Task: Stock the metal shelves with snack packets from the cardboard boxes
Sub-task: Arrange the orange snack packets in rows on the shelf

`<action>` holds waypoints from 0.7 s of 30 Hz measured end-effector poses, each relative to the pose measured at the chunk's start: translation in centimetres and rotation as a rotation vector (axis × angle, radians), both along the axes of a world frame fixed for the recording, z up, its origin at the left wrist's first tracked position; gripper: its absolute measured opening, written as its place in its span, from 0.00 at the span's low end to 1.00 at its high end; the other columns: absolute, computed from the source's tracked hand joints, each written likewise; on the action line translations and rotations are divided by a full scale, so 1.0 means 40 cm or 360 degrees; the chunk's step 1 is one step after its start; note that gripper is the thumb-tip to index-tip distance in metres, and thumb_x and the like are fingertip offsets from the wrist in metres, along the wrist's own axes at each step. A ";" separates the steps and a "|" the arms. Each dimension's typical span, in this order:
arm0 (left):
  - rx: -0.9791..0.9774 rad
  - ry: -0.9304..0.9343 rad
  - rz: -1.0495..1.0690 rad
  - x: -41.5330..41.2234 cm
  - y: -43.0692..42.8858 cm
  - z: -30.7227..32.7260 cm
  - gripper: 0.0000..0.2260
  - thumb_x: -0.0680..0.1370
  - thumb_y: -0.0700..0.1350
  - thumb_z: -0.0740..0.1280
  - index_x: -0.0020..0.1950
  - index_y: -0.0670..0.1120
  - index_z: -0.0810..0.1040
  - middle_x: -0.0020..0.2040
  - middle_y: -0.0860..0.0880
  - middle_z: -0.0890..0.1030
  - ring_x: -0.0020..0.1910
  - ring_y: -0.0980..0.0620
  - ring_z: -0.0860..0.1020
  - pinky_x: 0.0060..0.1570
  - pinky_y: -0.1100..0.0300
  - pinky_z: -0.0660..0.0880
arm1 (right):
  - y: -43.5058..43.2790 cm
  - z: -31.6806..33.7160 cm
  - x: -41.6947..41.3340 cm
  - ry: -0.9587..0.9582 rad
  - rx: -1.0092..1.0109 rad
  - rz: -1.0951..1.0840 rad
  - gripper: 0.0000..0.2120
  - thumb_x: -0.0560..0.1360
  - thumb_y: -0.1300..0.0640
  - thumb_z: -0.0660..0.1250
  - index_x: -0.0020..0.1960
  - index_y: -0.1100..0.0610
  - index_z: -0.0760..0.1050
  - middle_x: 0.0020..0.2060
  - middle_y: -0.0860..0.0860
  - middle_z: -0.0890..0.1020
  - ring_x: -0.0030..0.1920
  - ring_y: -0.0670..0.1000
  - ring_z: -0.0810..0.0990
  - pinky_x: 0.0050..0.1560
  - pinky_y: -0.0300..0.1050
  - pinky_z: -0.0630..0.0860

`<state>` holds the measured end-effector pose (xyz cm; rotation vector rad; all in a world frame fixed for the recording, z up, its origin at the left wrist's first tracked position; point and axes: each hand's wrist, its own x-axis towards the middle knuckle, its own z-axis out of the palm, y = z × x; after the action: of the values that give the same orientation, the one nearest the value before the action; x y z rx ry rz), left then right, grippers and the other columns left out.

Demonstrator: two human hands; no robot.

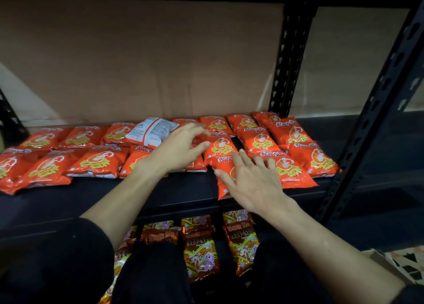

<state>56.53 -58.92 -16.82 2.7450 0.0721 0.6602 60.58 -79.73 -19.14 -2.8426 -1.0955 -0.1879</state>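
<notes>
Fingers of my right hand are straight and spread, lying flat on a glossy orange packet just right of the frame's centre; they grip nothing.

Nearest to me, at the lower left, is my dark cloth sleeve. Between my arms, on the lower level, I see brown-red foil packets, crinkled and shiny, overlapping like tiles.

Above them runs the metal shelf, a dark matte deck with a straight front edge. My left hand hovers over the packets at the centre, its fingers loosely curved and a little blurred. I see nothing held in them.

Across the shelf lie the orange snack packets, pillow-shaped and slick, with crimped ends and a shrimp picture on the front. They lie flat in two rough rows from the left edge to the right of centre, each one overlapping the next. One flipped packet rests on top in the back row, just left of my left hand, showing its white printed back.

Behind the rows stands a plain brown cardboard sheet, smooth, with faint upright creases. Black steel uprights, punched with keyhole slots, rise at the upper right.
</notes>
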 end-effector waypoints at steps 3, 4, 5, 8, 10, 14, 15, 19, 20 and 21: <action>0.0019 -0.0058 0.0114 -0.035 0.023 0.020 0.13 0.80 0.51 0.66 0.63 0.50 0.78 0.65 0.47 0.75 0.63 0.49 0.74 0.61 0.56 0.70 | -0.003 0.009 -0.001 0.0037 0.0102 -0.0005 0.38 0.78 0.30 0.42 0.80 0.52 0.53 0.80 0.52 0.58 0.76 0.58 0.61 0.73 0.60 0.55; 0.0030 -0.0057 0.0175 -0.046 0.033 0.026 0.13 0.80 0.52 0.66 0.63 0.50 0.78 0.65 0.46 0.75 0.65 0.47 0.73 0.63 0.54 0.69 | -0.003 0.014 -0.002 0.0037 0.0141 -0.0004 0.38 0.78 0.30 0.42 0.80 0.52 0.54 0.79 0.52 0.59 0.76 0.58 0.61 0.73 0.60 0.56; 0.0034 -0.0045 0.0253 -0.054 0.045 0.027 0.14 0.80 0.53 0.65 0.63 0.50 0.78 0.66 0.44 0.75 0.67 0.46 0.72 0.65 0.52 0.69 | -0.004 0.019 -0.003 0.0039 0.0182 -0.0005 0.37 0.79 0.30 0.43 0.79 0.52 0.56 0.79 0.52 0.60 0.75 0.58 0.62 0.73 0.60 0.56; 0.0088 -0.0005 0.0555 -0.071 0.086 0.025 0.20 0.80 0.55 0.65 0.67 0.45 0.74 0.71 0.42 0.72 0.67 0.41 0.72 0.66 0.48 0.70 | -0.005 0.039 0.004 0.0083 0.0297 -0.0021 0.35 0.79 0.31 0.46 0.77 0.53 0.61 0.78 0.52 0.63 0.75 0.57 0.64 0.72 0.59 0.55; 0.0180 -0.0006 0.0734 -0.075 0.113 0.020 0.24 0.79 0.55 0.65 0.70 0.42 0.71 0.76 0.44 0.65 0.69 0.38 0.70 0.69 0.47 0.67 | -0.001 0.051 0.017 0.0101 0.0337 -0.0032 0.34 0.80 0.32 0.48 0.75 0.54 0.64 0.76 0.52 0.66 0.74 0.56 0.64 0.72 0.59 0.55; 0.0162 0.0134 0.0941 -0.087 0.145 -0.002 0.31 0.78 0.58 0.66 0.75 0.43 0.64 0.75 0.42 0.65 0.70 0.38 0.68 0.70 0.46 0.64 | 0.015 0.068 0.047 0.0173 0.0403 -0.0047 0.30 0.80 0.34 0.54 0.71 0.54 0.70 0.70 0.52 0.73 0.71 0.55 0.68 0.70 0.58 0.57; 0.0153 0.0130 0.0956 -0.090 0.153 -0.008 0.31 0.78 0.59 0.66 0.74 0.43 0.64 0.73 0.41 0.68 0.69 0.38 0.69 0.69 0.45 0.64 | 0.022 0.072 0.054 0.0204 0.0409 -0.0047 0.29 0.80 0.35 0.55 0.70 0.54 0.71 0.69 0.52 0.74 0.70 0.55 0.69 0.70 0.58 0.57; 0.0031 0.0027 0.0989 -0.097 0.150 -0.008 0.28 0.75 0.54 0.70 0.70 0.44 0.69 0.63 0.41 0.77 0.59 0.38 0.77 0.56 0.49 0.74 | 0.038 0.072 0.078 0.0315 0.0394 -0.0077 0.28 0.80 0.34 0.56 0.69 0.53 0.72 0.64 0.53 0.77 0.67 0.55 0.73 0.70 0.58 0.60; -0.0006 0.0001 0.1007 -0.099 0.146 -0.005 0.26 0.74 0.53 0.71 0.69 0.44 0.71 0.59 0.41 0.79 0.55 0.39 0.79 0.52 0.51 0.76 | 0.041 0.069 0.083 0.0328 0.0401 -0.0078 0.28 0.80 0.35 0.57 0.69 0.53 0.73 0.63 0.53 0.77 0.65 0.55 0.74 0.69 0.58 0.61; -0.0030 -0.0033 0.1026 -0.099 0.143 -0.005 0.25 0.74 0.52 0.72 0.68 0.44 0.72 0.57 0.40 0.80 0.52 0.39 0.80 0.49 0.52 0.76 | 0.043 0.066 0.088 0.0332 0.0412 -0.0077 0.28 0.79 0.35 0.57 0.69 0.53 0.73 0.63 0.53 0.78 0.65 0.55 0.74 0.69 0.57 0.61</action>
<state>52.57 -53.19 -17.03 2.6777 0.9787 0.8302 64.10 -78.02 -16.51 -2.5906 -0.8905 -0.0317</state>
